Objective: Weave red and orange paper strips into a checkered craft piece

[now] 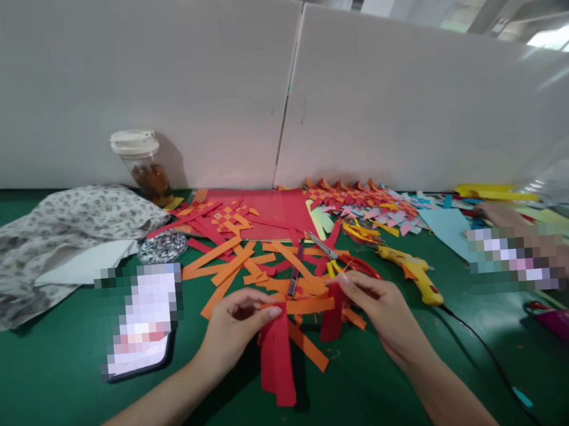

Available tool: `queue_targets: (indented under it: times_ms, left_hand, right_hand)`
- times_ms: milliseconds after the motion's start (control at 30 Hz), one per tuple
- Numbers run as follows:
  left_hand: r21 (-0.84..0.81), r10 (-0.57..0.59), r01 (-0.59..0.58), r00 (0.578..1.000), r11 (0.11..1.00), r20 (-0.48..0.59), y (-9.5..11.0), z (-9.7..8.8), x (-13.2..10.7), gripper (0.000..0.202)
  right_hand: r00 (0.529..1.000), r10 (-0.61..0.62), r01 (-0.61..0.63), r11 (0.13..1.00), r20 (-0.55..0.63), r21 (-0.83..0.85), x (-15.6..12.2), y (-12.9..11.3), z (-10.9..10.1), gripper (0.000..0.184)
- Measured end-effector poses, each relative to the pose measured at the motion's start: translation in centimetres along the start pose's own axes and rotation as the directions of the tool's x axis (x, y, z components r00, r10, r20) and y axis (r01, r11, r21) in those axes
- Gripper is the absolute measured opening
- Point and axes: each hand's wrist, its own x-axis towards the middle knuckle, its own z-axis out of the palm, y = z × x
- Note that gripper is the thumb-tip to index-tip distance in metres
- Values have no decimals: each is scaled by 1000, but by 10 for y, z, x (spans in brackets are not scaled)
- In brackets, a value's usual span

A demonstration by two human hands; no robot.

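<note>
My left hand (237,325) pinches an orange paper strip (306,305) together with hanging red paper strips (277,361), thumb and fingers closed on them. My right hand (378,310) pinches the other end of the orange strip and another red strip (332,314) that hangs down. The strips are held just above the green table (57,395). Behind my hands lies a loose pile of orange and red strips (249,265).
Scissors (324,246) and a yellow glue gun (415,275) with a black cord lie behind my right hand. A phone (142,316) lies at left, with patterned cloth (45,238), a lidded cup (143,166) and woven paper pieces (362,200). Another person's arm (538,252) is at right.
</note>
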Motion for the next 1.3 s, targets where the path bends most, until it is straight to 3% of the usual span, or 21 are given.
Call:
queue_targets:
  times_ms: [267, 667, 867, 1133, 1300]
  left_hand:
    - [16, 13, -13, 1000, 1000, 7, 0, 0, -2, 11]
    - [16, 11, -11, 1000, 1000, -14, 1, 1, -1, 11]
    - [-40, -8, 9, 1000, 999, 27, -2, 1, -2, 11]
    - [-11, -3, 4, 999, 1000, 52, -3, 1, -3, 13]
    - [-60, -26, 31, 996, 998, 83, -3, 2, -3, 13]
  right_hand:
    - [996, 75, -82, 984, 49, 158, -1, 1, -2, 38]
    - [999, 31, -33, 999, 34, 37, 0, -2, -1, 36]
    - [997, -15, 13, 1000, 73, 21, -1, 1, 0, 32]
    - [977, -147, 153, 988, 154, -31, -7, 0, 12, 26]
    - [978, -149, 160, 985, 147, -61, -11, -8, 20, 17]
